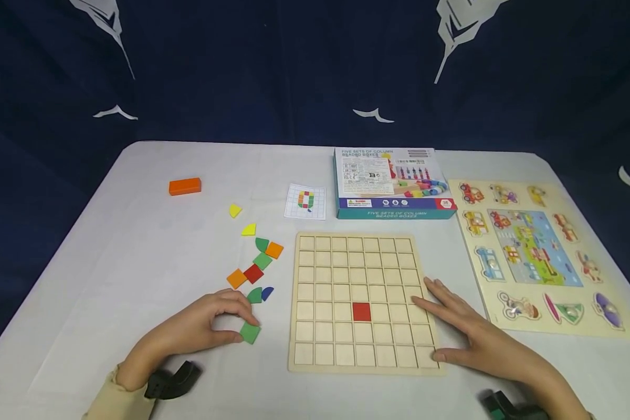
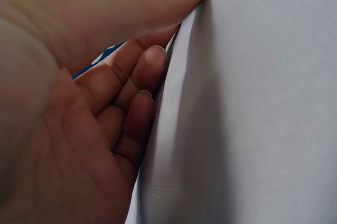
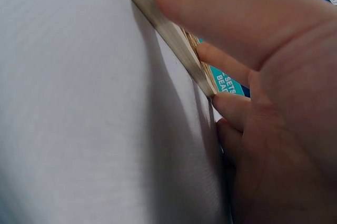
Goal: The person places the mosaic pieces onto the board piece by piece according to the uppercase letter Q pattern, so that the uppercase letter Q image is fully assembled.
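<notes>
In the head view, the left hand (image 1: 202, 322) pinches a green square tile (image 1: 250, 333) between thumb and forefinger on the white table, left of the wooden grid board (image 1: 292, 332). One red square tile (image 1: 361, 311) lies in a cell of that board. The right hand (image 1: 469, 326) rests with spread fingers on the board's right edge. In the left wrist view, the thumb of the left hand (image 2: 79, 76) covers most of a green edge. The right wrist view has the right hand (image 3: 263, 76) touching the side of the wooden board (image 3: 179, 42).
Loose tiles, among them a red square (image 1: 254, 273) and a yellow piece (image 1: 249, 230), lie left of the board. Behind stand an orange block (image 1: 185, 186), a pattern card (image 1: 305, 202) and a box (image 1: 396, 214); a picture puzzle (image 1: 541, 325) lies at the right.
</notes>
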Demonstrator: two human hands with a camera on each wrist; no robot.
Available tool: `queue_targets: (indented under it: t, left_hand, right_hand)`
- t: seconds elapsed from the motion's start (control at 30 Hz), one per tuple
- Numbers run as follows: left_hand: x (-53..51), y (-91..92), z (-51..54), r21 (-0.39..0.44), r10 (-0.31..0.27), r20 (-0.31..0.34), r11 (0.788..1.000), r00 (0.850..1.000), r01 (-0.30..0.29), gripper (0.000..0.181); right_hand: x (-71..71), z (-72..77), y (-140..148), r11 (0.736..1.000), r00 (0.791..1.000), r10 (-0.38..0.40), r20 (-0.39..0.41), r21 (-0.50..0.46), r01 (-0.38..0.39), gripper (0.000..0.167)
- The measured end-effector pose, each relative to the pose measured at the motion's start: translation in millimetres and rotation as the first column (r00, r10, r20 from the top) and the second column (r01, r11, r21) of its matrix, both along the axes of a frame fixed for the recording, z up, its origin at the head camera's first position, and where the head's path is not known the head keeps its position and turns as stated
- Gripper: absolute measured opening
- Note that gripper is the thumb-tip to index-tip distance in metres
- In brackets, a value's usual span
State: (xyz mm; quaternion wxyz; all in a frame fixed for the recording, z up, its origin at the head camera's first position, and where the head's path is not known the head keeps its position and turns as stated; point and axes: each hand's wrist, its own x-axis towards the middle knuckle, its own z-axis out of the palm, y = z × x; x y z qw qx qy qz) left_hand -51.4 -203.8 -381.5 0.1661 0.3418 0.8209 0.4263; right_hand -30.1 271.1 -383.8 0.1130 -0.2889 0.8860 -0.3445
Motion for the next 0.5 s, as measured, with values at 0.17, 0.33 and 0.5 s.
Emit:
queue_targets:
  t: [0.17,0.33,0.5]
  left_hand:
    - [0.5,1.9,1.9,-0.022,0.021,0.010,1.000,1.000,-0.021,0.036]
    - [2.0,3.8,3.5,-0.027,0.030,0.012,0.999,0.999,-0.030,0.033]
    - [1.4,4.1,8.4,0.004,0.040,-0.016,0.999,0.999,-0.040,0.022]
  right_hand:
    - [-1.1,0.3,1.0,1.000,1.000,-0.001,0.000,0.003,0.001,0.079]
    - [-0.4,0.1,1.0,1.000,1.000,-0.002,-0.012,0.002,0.002,0.079]
    - [-0.2,-0.4,0.5,1.000,1.000,0.005,-0.024,-0.002,-0.005,0.079]
